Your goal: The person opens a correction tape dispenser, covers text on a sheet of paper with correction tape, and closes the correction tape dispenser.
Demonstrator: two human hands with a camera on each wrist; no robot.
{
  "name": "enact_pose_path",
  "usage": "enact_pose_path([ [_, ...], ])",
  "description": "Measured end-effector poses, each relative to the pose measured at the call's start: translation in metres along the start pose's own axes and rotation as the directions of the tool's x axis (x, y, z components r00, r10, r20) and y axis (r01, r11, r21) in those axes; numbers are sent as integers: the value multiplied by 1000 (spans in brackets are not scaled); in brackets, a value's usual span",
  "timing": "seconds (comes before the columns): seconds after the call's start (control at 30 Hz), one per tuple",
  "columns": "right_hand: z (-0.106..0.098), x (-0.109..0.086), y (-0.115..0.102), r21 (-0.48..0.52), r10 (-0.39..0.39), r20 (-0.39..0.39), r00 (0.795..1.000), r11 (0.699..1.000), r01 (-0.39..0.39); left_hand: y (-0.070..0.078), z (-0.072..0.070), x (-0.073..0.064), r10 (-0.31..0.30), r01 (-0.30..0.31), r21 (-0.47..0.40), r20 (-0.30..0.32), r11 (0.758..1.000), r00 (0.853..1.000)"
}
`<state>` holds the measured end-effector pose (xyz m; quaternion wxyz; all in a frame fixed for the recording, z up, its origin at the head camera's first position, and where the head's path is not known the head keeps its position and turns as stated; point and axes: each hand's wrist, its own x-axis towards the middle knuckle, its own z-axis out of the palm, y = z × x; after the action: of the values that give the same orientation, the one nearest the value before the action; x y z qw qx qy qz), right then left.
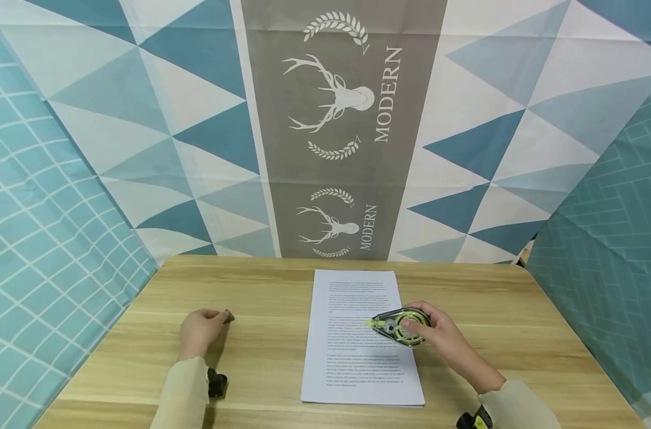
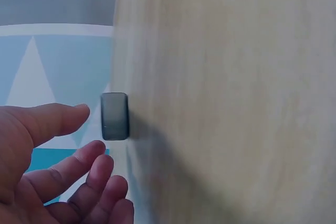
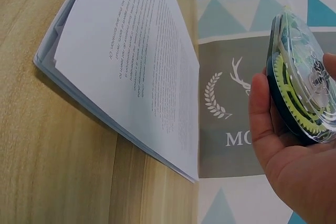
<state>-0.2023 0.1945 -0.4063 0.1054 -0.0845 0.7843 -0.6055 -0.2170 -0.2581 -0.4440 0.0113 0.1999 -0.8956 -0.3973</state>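
Note:
My right hand (image 1: 438,330) grips a correction tape (image 1: 397,326) with a clear case and a yellow-green gear, thumb on top. Its yellow tip points left, over the stack of printed paper (image 1: 360,372). In the right wrist view the correction tape (image 3: 296,82) stands tilted between thumb and fingers, above the table. To the left of the paper is my left hand (image 1: 199,330), its thumb and fingers (image 2: 63,174) spread apart around a gap. Just off their tips is a small dark grey block with rounded corners (image 2: 115,116), which shows as a dark bit in the head view.
The wooden table (image 1: 261,357) runs back to a patterned cloth (image 1: 336,179) with deer heads and triangles. Tiled-pattern cloths hang at the left (image 1: 46,238) and right (image 1: 615,238). Each wrist wears a black camera strap (image 1: 216,383).

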Motion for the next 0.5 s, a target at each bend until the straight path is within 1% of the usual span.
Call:
enact_pose_path([
  [0.1,0,0,0,-12,-1,-6,1000,1000,1,2,-1,-1,11,-11,-17,-6,1000,1000],
  [0.17,0,0,1,-22,-1,-10,1000,1000,1,5,-2,-2,34,-34,-21,-15,999,999],
  [0.33,1,0,1,-44,3,-21,1000,999,-4,19,-2,-10,126,-127,-36,-20,991,992],
  [0.5,1,1,2,-51,7,-24,1000,999,-8,32,2,-15,203,-201,-93,10,975,979],
])
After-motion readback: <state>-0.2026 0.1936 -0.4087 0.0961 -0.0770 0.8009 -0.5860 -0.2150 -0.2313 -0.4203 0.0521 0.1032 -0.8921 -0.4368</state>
